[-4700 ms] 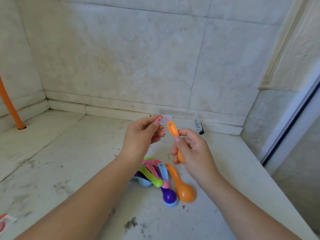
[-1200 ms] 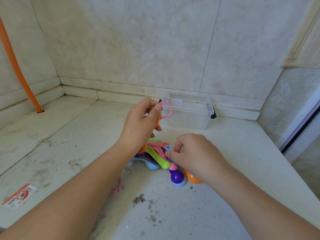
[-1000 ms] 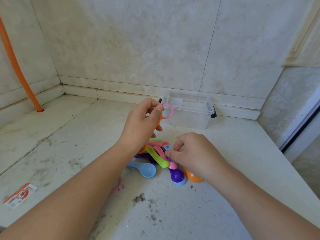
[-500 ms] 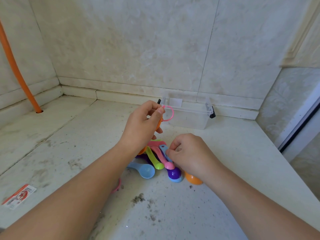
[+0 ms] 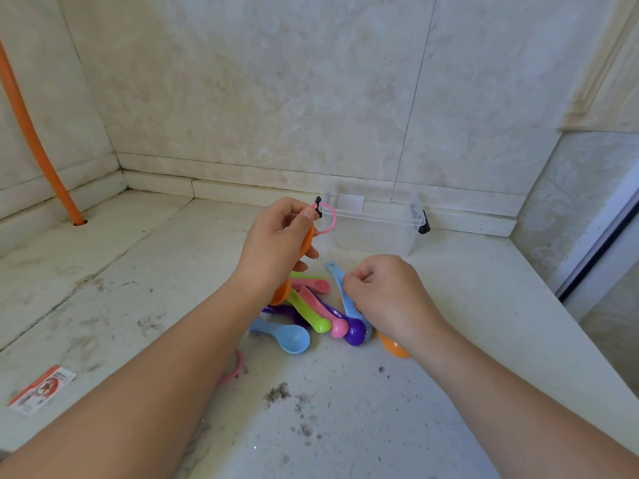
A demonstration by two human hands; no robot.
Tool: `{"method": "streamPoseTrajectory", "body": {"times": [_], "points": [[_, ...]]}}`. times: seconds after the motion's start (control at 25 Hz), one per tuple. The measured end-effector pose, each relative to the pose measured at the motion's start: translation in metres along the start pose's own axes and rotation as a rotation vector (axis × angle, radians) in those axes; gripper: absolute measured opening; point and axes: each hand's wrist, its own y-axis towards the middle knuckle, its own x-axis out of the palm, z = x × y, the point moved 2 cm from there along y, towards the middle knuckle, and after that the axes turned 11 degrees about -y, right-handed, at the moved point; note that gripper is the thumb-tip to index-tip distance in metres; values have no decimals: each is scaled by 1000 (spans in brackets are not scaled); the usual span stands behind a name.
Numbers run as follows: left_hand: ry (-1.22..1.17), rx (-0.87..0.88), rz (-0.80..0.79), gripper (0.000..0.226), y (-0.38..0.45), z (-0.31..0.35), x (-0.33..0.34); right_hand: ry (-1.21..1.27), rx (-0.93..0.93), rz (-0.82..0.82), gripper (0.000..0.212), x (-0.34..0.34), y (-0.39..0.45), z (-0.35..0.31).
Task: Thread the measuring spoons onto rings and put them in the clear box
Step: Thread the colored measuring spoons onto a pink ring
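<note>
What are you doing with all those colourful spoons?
The left hand holds up a pink ring with an orange spoon hanging from it. The right hand pinches a light blue spoon out of the pile of spoons on the floor, probably to thread next. The clear box waits behind, open.

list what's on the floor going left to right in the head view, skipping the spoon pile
orange pipe → red and white packet → left hand with the pink ring → right hand → clear box
</note>
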Motion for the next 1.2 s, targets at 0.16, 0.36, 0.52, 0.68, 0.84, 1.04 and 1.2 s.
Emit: {"method": "streamPoseTrajectory", "body": {"times": [0.16, 0.36, 0.52, 0.68, 0.84, 1.04, 1.2], "points": [[-49, -47, 18, 19, 1, 1, -1, 107, -32, 70, 23, 1, 4, 2], [-48, -54, -3, 20, -1, 1, 2, 325, -15, 155, 19, 0, 8, 5], [-44, -55, -13, 21, -1, 1, 2, 601, 42, 178, 14, -2, 9, 5], [-8, -45, -21, 20, -2, 0, 3, 703, 60, 174, 17, -5, 7, 5], [43, 4, -36, 17, -4, 1, 4, 684, 26, 151, 22, -5, 5, 2], [181, 156, -60, 15, -10, 3, 6, 729, -10, 236, 18, -9, 2, 1], [207, 217, -71, 13, -10, 4, 7, 679, -42, 266, 25, -9, -1, 1]]}}
